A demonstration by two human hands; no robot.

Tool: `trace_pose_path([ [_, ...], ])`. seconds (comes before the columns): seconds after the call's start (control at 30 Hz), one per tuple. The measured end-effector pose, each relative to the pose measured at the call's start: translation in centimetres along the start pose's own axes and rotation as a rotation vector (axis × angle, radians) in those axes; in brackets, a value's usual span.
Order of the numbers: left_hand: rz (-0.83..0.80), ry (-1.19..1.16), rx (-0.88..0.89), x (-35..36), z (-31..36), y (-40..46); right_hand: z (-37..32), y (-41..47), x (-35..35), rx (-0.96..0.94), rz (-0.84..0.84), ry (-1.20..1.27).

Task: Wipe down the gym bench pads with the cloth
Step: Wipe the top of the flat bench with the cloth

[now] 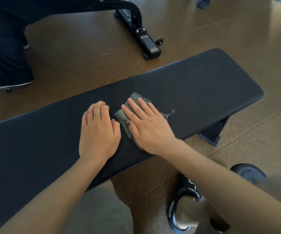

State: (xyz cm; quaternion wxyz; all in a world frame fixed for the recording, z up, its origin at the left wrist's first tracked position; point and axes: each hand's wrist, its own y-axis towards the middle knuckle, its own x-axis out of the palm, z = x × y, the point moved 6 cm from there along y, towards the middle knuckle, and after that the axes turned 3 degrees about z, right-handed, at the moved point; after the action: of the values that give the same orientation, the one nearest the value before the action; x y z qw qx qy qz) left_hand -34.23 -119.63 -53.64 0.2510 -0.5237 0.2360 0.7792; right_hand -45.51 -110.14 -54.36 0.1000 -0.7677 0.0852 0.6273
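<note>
A long dark bench pad (195,85) runs from the lower left to the upper right of the view. A folded grey-green cloth (122,116) lies on its middle. My right hand (146,127) lies flat on the cloth with straight fingers, covering most of it. My left hand (98,132) rests on the bare pad just left of the cloth, fingers curled under at the knuckles, a ring on one finger, holding nothing.
The floor is brown cork-like tile (237,31). A black machine base with small wheels (141,34) stands beyond the bench. Another person's dark trouser leg and shoe (6,65) are at the far left. My foot in a dark slide sandal (187,205) is by the bench's near edge.
</note>
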Motion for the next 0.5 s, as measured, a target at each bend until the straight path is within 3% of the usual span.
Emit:
trace_pose_path([
  [0.07, -0.003, -0.01, -0.005, 0.0, 0.0, 0.1, 3.5, 1.0, -0.6, 0.019, 0.016, -0.053],
  [0.17, -0.004, -0.001, -0.017, 0.1, 0.0, 0.1, 11.4, 2.9, -2.3, 0.299, 0.075, -0.062],
  [0.27, 0.002, -0.004, -0.019, 0.2, 0.0, 0.1, 11.6, 3.5, -2.1, 0.482, 0.047, -0.006],
  [0.4, -0.005, 0.007, -0.014, 0.1, 0.2, 0.2, 4.4, 1.5, -1.0, 0.306, 0.068, 0.041],
  [0.5, -0.004, 0.016, -0.011, 0.1, 0.1, 0.3, 4.1, 0.6, -1.8, 0.23, 0.132, 0.051],
])
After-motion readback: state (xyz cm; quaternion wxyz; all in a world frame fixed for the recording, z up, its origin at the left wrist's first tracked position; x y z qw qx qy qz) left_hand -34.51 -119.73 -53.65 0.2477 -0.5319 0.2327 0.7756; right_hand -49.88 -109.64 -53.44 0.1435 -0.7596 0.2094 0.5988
